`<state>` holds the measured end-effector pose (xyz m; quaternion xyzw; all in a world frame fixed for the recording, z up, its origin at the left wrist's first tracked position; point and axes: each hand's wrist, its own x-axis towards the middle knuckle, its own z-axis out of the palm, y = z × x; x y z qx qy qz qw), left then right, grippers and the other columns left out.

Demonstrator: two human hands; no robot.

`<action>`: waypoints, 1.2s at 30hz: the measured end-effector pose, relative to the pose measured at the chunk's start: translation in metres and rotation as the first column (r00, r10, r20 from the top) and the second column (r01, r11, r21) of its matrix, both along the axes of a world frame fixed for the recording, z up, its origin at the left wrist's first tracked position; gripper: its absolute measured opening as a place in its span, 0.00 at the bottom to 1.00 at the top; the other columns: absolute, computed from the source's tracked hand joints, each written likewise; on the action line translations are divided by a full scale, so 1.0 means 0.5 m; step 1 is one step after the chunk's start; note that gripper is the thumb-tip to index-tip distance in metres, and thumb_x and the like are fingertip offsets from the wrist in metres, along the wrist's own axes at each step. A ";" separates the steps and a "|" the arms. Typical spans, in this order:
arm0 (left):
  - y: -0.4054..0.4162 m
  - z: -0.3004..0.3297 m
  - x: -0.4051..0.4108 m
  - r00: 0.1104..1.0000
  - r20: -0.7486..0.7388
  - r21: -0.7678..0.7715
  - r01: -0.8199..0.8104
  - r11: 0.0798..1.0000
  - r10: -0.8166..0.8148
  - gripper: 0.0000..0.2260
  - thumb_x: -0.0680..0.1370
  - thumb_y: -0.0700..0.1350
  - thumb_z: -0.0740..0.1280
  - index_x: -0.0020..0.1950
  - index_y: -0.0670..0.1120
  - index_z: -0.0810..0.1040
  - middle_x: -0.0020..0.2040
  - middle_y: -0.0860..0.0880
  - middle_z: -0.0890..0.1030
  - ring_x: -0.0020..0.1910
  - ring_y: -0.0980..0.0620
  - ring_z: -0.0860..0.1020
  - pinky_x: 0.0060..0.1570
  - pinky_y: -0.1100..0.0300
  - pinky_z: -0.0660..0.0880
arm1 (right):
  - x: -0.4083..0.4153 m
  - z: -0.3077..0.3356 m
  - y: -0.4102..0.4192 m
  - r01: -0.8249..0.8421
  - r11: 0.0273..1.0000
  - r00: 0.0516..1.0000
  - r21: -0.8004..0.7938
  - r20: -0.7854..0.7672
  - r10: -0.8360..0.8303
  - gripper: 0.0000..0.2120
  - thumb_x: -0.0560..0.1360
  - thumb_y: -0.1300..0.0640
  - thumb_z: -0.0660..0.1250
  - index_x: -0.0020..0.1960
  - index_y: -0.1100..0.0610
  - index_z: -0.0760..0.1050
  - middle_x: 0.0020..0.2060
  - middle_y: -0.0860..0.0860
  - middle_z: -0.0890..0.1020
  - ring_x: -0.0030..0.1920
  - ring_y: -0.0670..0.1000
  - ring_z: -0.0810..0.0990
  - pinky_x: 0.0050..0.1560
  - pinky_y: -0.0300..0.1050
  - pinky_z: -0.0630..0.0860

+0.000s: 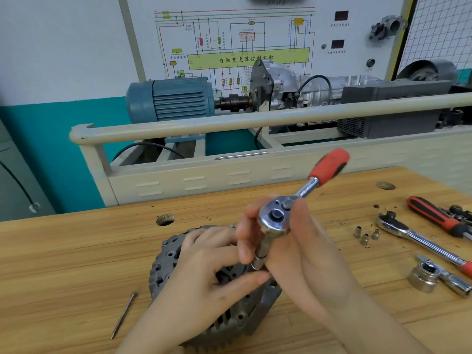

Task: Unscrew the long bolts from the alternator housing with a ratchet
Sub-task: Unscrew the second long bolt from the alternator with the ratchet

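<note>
One wooden workbench [76, 251] carries everything, and one grey alternator [163, 264] lies on it in front of me, its finned housing ribbed, slotted and partly hidden under my hands. My left hand [204, 272] lies on top of the alternator, fingers curled against the socket, gripping nothing I can make out. My right hand [304, 251] pinches the chrome head of one red-handled ratchet [275, 218], standing on an extension and socket [258, 264] set down into the housing. One long bolt [124, 315] lies loose left of the alternator. To its right lie two more ratchets [408, 233], one red screwdriver [434, 215] and three small sockets [365, 235].
</note>
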<state>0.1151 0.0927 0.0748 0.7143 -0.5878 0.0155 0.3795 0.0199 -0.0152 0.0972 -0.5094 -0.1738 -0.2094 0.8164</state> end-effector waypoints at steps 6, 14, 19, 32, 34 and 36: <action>-0.005 -0.001 -0.003 0.999 -0.027 -0.054 -0.019 0.998 0.018 0.15 0.69 0.60 0.65 0.42 0.50 0.82 0.50 0.56 0.80 0.57 0.53 0.74 0.59 0.44 0.67 | 0.000 -0.001 0.003 0.013 1.000 1.000 -0.013 0.029 -0.013 0.18 0.63 0.38 0.71 0.42 0.51 0.81 0.35 0.47 0.81 0.33 0.45 0.77 0.38 0.36 0.74; -0.004 0.003 -0.005 0.999 -0.046 -0.031 -0.024 0.999 0.022 0.14 0.69 0.61 0.65 0.42 0.52 0.81 0.50 0.56 0.80 0.57 0.53 0.75 0.60 0.46 0.66 | 0.001 -0.004 0.001 0.017 1.000 0.999 -0.005 0.042 -0.016 0.18 0.63 0.39 0.72 0.43 0.51 0.80 0.35 0.48 0.81 0.33 0.46 0.77 0.38 0.37 0.74; 0.005 0.002 -0.008 0.998 -0.020 0.018 -0.062 0.998 0.063 0.17 0.69 0.65 0.59 0.44 0.56 0.80 0.53 0.62 0.76 0.59 0.64 0.69 0.64 0.55 0.59 | 0.005 -0.008 -0.005 -0.004 0.998 0.999 0.065 0.032 0.002 0.19 0.67 0.39 0.68 0.45 0.53 0.80 0.35 0.49 0.81 0.34 0.48 0.78 0.39 0.39 0.75; -0.001 0.001 -0.010 0.994 0.001 -0.009 -0.107 0.994 0.107 0.08 0.65 0.67 0.62 0.32 0.65 0.71 0.48 0.63 0.75 0.54 0.63 0.71 0.62 0.64 0.56 | 0.003 -0.007 -0.013 0.020 0.993 0.997 0.120 0.070 -0.029 0.15 0.64 0.43 0.73 0.43 0.53 0.80 0.35 0.50 0.81 0.32 0.47 0.78 0.37 0.39 0.76; 0.002 0.002 -0.009 0.997 -0.020 -0.006 -0.077 0.997 0.077 0.06 0.65 0.67 0.62 0.32 0.68 0.71 0.48 0.65 0.75 0.54 0.63 0.72 0.63 0.62 0.56 | 0.004 -0.008 -0.014 0.028 0.992 0.998 0.122 0.046 -0.034 0.17 0.65 0.41 0.72 0.44 0.54 0.81 0.35 0.50 0.81 0.32 0.47 0.78 0.38 0.38 0.75; 0.003 0.004 -0.008 0.998 -0.036 -0.013 -0.059 0.998 0.059 0.05 0.67 0.66 0.61 0.36 0.68 0.73 0.48 0.64 0.76 0.54 0.62 0.72 0.64 0.58 0.57 | 0.006 -0.009 -0.014 0.031 0.992 0.999 0.123 0.027 -0.034 0.19 0.65 0.39 0.70 0.44 0.54 0.81 0.35 0.50 0.81 0.33 0.47 0.78 0.39 0.39 0.75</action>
